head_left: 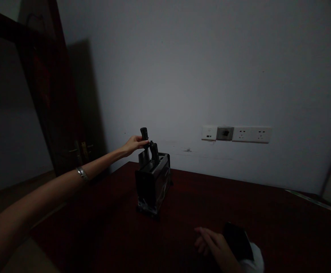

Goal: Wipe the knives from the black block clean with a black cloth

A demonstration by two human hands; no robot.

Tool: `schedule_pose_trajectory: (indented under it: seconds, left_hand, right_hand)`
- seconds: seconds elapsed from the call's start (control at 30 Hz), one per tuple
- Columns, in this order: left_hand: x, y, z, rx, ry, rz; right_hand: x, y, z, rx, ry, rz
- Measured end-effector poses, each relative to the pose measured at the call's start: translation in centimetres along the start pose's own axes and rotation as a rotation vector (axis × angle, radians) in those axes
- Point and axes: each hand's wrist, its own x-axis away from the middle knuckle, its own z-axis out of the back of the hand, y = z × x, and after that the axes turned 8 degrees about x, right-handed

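My left hand reaches out over the table and is closed on the black handle of a kitchen knife. The knife stands upright, with part of its broad blade showing above the slots of a dark knife block. Right beside it, another black-handled knife sits in the block. My right hand is low over the near part of the table, its fingers loosely bent and apart, with nothing visible in them. Next to its wrist lies a dark flat object whose kind I cannot make out.
The dark red table reaches back to a pale wall. A white thing lies by the right wrist. Wall sockets are at the right. A dark wooden door stands at the left. The light is dim.
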Motion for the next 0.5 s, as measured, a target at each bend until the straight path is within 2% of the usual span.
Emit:
schedule_pose_trajectory:
  seconds: [0.5]
  left_hand:
    - [1.9, -2.1, -0.8, -0.019, -0.031, 0.086]
  right_hand:
    - [0.1, -0.2, -0.1, -0.02, 0.008, 0.001]
